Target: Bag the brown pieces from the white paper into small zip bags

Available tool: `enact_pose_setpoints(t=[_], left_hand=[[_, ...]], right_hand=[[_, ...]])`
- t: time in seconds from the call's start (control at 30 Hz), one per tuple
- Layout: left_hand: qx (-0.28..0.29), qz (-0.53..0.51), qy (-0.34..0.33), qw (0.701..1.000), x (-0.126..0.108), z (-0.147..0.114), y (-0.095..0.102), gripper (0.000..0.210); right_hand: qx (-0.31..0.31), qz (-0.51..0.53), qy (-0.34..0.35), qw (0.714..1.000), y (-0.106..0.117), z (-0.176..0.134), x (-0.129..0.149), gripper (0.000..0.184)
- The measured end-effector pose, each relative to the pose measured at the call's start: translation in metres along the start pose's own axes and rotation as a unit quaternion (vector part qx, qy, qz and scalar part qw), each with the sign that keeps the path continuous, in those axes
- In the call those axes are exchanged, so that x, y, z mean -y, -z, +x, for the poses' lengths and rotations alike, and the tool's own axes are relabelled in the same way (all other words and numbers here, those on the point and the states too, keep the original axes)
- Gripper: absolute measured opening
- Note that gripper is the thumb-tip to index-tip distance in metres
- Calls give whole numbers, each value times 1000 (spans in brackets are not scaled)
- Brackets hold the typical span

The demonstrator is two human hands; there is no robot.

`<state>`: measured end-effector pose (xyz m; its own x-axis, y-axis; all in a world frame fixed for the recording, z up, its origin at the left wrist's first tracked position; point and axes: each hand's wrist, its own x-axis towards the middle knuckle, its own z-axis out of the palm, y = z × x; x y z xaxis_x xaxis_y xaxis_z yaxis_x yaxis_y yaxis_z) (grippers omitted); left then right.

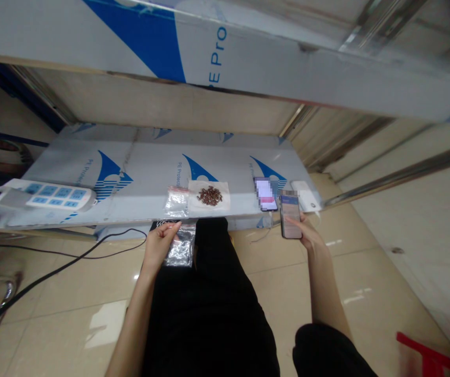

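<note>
My left hand point(162, 243) pinches the top edge of a clear plastic bag point(182, 250), which hangs over my lap in front of the shelf edge. A smartphone point(291, 222) is in my right hand point(307, 230), screen facing up, beyond the front edge of the shelf. Just past the left hand, a stack of clear zip bags point(176, 201) lies on the shelf. Beside it, a pile of small dark brown capsule-like pieces point(210, 196) rests on a white paper sheet point(220, 208). Their exact kind is too small to make out.
The film-covered shelf point(150, 157) carries a second lit phone point(265, 193), a white power bank point(306, 195) with a cable, and a white power strip point(59, 196) on the left. An upper shelf point(264, 57) overhangs it. A black cable point(71, 262) runs at the left.
</note>
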<state>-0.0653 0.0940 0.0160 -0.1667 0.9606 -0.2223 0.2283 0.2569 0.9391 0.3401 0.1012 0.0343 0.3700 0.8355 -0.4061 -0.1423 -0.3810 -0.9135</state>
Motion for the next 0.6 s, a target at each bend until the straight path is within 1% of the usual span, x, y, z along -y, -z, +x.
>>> enact_pose_setpoints(t=[0.17, 0.47, 0.6], left_hand=[[4, 7, 4, 1000, -1, 0, 0, 35], [15, 2, 13, 1000, 0, 0, 0, 35], [12, -6, 19, 1000, 1, 0, 0, 35]], right_hand=[[3, -15, 3, 1000, 1, -1, -1, 39], [56, 10, 11, 998, 5, -2, -3, 38], [55, 31, 1, 998, 6, -3, -2, 33]])
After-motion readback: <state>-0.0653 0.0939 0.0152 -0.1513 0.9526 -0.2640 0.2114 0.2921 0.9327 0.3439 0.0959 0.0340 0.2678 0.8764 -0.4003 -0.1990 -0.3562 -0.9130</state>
